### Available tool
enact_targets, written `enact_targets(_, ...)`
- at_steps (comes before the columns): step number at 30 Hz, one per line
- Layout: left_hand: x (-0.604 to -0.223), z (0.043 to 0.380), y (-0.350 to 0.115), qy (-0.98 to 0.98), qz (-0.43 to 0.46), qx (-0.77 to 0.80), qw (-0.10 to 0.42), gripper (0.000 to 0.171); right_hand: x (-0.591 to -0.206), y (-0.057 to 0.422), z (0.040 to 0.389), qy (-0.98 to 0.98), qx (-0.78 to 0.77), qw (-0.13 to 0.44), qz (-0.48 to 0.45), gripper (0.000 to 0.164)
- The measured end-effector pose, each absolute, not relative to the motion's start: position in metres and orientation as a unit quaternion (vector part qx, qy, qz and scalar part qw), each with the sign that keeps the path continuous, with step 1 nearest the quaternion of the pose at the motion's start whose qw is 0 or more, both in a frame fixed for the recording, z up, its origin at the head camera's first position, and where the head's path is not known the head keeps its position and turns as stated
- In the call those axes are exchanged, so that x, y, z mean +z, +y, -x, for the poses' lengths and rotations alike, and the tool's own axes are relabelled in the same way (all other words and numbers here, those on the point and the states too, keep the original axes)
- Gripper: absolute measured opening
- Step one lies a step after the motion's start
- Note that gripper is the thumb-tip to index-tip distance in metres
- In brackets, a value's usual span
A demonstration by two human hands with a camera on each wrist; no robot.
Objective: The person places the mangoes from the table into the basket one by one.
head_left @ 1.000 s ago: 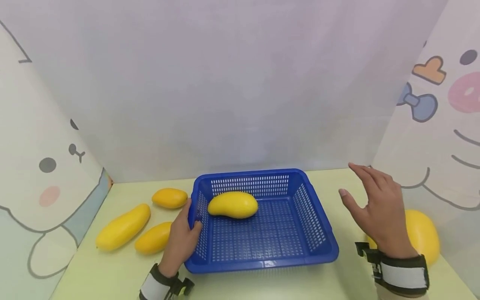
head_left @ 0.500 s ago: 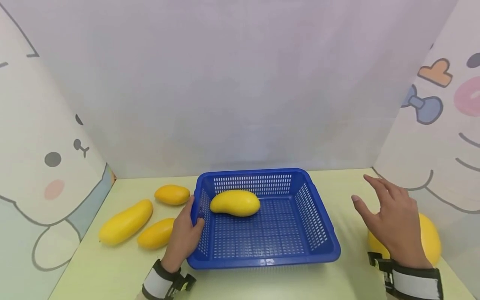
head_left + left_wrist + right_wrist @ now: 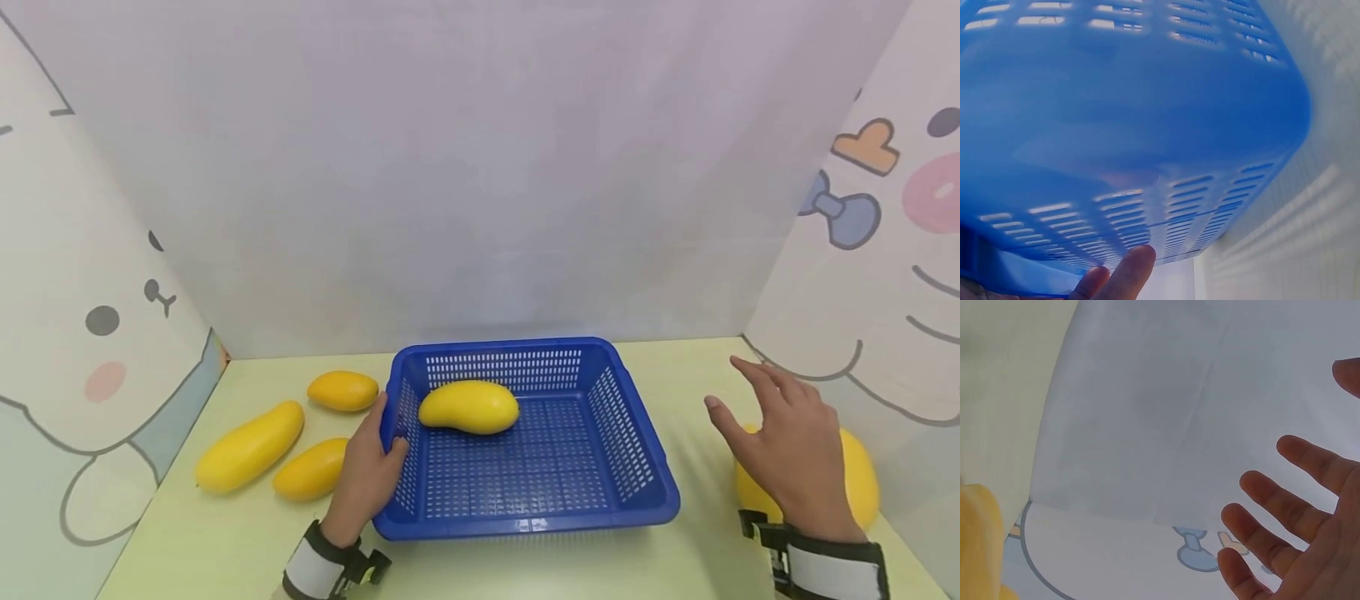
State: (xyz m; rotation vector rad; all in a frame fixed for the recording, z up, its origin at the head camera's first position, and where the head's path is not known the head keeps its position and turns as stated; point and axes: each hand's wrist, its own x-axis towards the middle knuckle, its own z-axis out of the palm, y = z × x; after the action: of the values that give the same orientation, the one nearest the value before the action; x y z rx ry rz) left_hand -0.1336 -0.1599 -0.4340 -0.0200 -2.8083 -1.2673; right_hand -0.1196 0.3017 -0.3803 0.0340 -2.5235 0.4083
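Note:
A blue perforated plastic basket (image 3: 525, 523) stands at the middle of the table, with one yellow mango (image 3: 468, 407) lying at its back left. My left hand (image 3: 367, 475) grips the basket's left rim, thumb on the inner side; in the left wrist view, its fingertips (image 3: 1132, 269) touch the basket's perforated outer wall (image 3: 1147, 119). My right hand (image 3: 798, 454) is in the air right of the basket, fingers spread and holding nothing. Partly hidden behind it is a large rounded yellow thing (image 3: 861, 479), whose kind I cannot tell.
Left of the basket lie three yellow fruits: a long one (image 3: 251, 447), a small mango (image 3: 342, 391) and another mango (image 3: 310, 469) close to my left hand. A pale back wall (image 3: 480, 183) and cartoon-printed side panels (image 3: 97, 392) enclose the pale yellow-green table (image 3: 202, 554).
My right hand has moved a little right and down, over the large yellow thing, then nearly stopped. My left hand stays on the basket's rim. The head view has shifted slightly.

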Motion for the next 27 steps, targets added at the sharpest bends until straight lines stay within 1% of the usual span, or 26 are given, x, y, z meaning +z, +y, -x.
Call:
enact_targets(7,-0.434,0.133,-0.160,-0.912,0.006,-0.409,0.031,0.065,-0.385,0.303,0.118,-0.950,0.146,0.275,-0.002,0.062)
enact_targets(13,-0.434,0.133,-0.160,-0.912,0.010,-0.409,0.035,0.065,-0.392,0.304,0.116,-0.959,0.128,0.252,0.009,0.065)
enact_targets(18,-0.434,0.133,-0.160,-0.911,0.011,-0.410,0.038,0.065,-0.398,0.305,0.116,-0.963,0.127,0.238,0.007,0.065)
enact_targets(27,-0.434,0.133,-0.160,-0.911,0.008,-0.411,0.034,0.065,-0.417,0.310,0.116,-0.970,0.102,0.222,0.005,0.066)
